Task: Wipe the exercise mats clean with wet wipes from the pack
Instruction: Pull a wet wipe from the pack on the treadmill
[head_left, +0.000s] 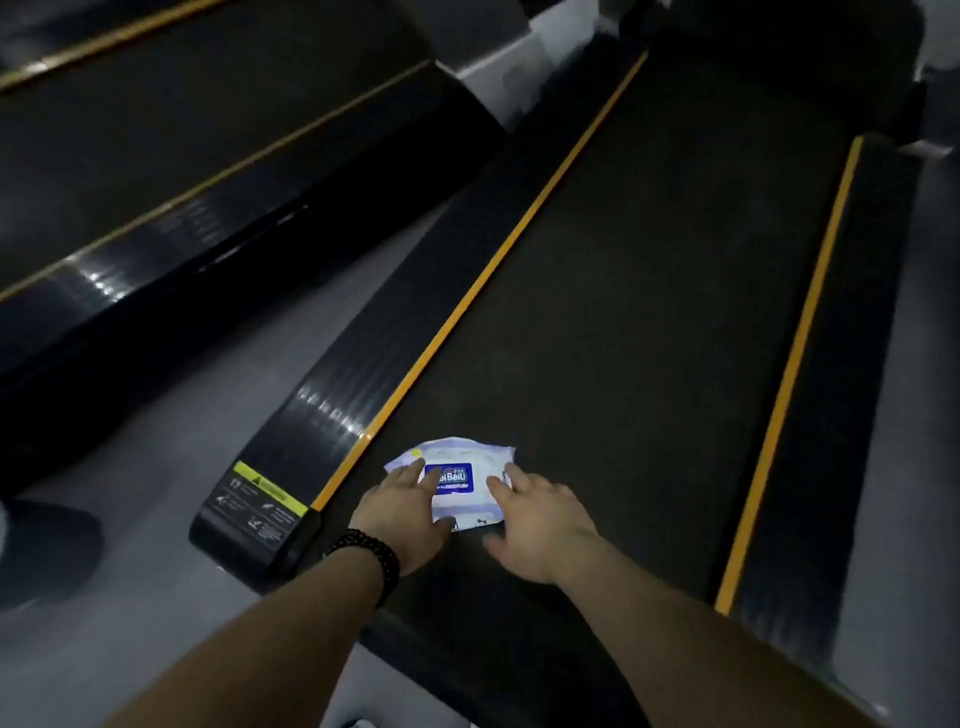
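The pack of wet wipes (457, 480) is lying flat on the dark belt of the treadmill (623, 312), near its rear end, and both hands are resting on it. The left hand (402, 512) is pressing down with its fingers fairly straight and spread, the fingertips reaching onto the blue label (451, 478); its thumb is lying along the near edge of the pack. The right hand (537, 522) is touching the pack's right side with relaxed, slightly bent fingers, the thumb held away toward the person. Between the two sets of fingertips the label is showing white letters that seem to read "BeiLi", with smaller print too blurred to read. A beaded bracelet (376, 553) is circling the left wrist. Left of the left hand's fingers, a yellow warning sticker (260, 501) with small pictograms is sitting on the treadmill's rear corner; its wording is unreadable.
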